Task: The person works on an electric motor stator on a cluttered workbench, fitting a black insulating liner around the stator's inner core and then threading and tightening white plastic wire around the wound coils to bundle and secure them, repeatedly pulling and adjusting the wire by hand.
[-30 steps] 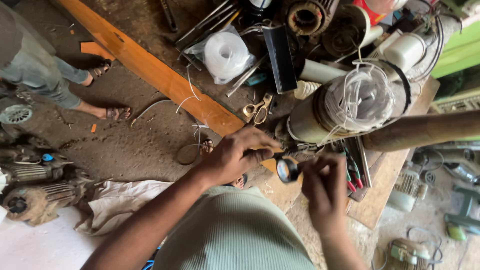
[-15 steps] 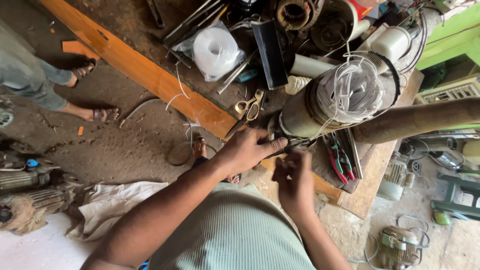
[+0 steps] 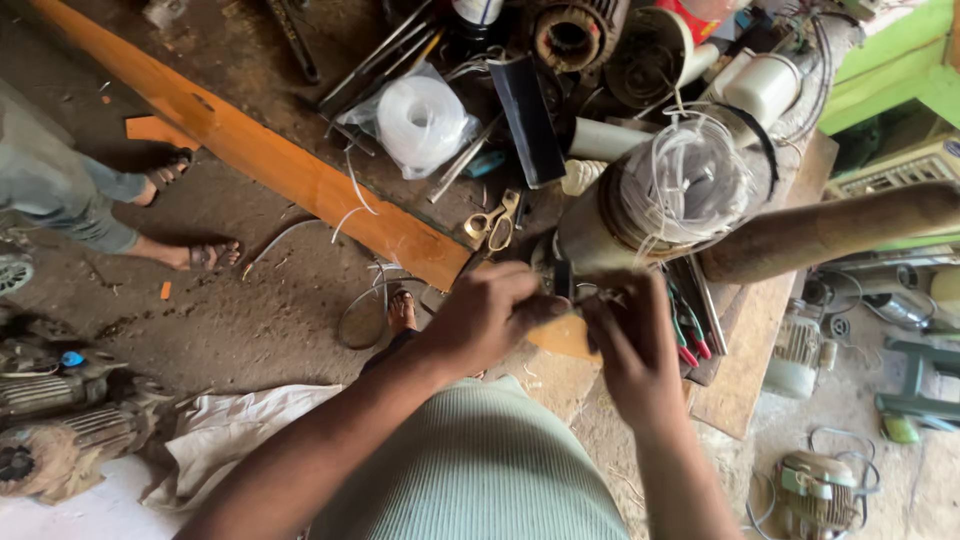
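- At the far left another person's sandalled feet (image 3: pixel 190 255) stand on the dirt floor (image 3: pixel 250 320), with old motors (image 3: pixel 60 440) lying below them.
- An orange wooden plank (image 3: pixel 260 155) runs slantwise along the desk's edge.
- A bagged roll of white tubing (image 3: pixel 420 120) lies on the desk (image 3: pixel 250 60), and scissors (image 3: pixel 492 222) lie just beside the plank's lower end.
- The left hand (image 3: pixel 485 315) has its fingers curled together around something small at the near end of the motor; what it is, I cannot tell.
- The right hand (image 3: pixel 630 340) meets it there, fingers pinched together on the same blurred spot.
- The cylindrical motor (image 3: pixel 640 210), white wires (image 3: pixel 690 175) bunched at its end, lies on the desk just above both hands.
- Red-handled pliers (image 3: pixel 688 340) lie right of the right hand.
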Available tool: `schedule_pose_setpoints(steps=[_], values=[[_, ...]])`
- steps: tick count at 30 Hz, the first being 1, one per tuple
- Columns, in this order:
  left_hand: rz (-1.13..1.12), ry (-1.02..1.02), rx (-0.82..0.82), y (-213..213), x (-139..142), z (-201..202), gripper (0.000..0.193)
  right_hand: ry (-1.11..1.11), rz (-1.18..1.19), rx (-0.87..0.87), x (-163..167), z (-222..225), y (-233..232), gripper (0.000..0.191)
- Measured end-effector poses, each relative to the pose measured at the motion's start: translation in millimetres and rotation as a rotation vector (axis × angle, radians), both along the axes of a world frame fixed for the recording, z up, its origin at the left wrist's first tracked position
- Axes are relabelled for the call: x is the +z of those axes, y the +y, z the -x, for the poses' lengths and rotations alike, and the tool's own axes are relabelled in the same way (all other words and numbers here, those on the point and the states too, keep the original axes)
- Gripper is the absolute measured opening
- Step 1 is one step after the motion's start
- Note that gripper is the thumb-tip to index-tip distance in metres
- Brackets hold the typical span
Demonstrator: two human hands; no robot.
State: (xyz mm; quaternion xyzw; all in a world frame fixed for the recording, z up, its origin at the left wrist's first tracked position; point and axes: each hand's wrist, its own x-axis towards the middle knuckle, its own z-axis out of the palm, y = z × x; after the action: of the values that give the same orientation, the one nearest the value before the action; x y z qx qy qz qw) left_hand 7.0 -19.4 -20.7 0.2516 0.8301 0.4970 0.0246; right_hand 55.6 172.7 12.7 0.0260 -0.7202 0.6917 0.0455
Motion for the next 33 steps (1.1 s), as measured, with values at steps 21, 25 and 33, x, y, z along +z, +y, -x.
schedule_pose_setpoints(steps=[21, 25, 33], values=[[-0.224, 0.204, -0.141, -14, 9, -1, 0.027, -0.066, 0.092, -0.060, 11, -11, 14, 0.023], [-0.189, -0.058, -0.042, 0, 8, 1, 0.030, -0.254, 0.374, 0.048, 19, 6, 9, 0.027], [-0.101, -0.452, 0.029, 29, -12, 14, 0.043, -0.011, -0.214, -0.104, -42, -25, -4, 0.030]])
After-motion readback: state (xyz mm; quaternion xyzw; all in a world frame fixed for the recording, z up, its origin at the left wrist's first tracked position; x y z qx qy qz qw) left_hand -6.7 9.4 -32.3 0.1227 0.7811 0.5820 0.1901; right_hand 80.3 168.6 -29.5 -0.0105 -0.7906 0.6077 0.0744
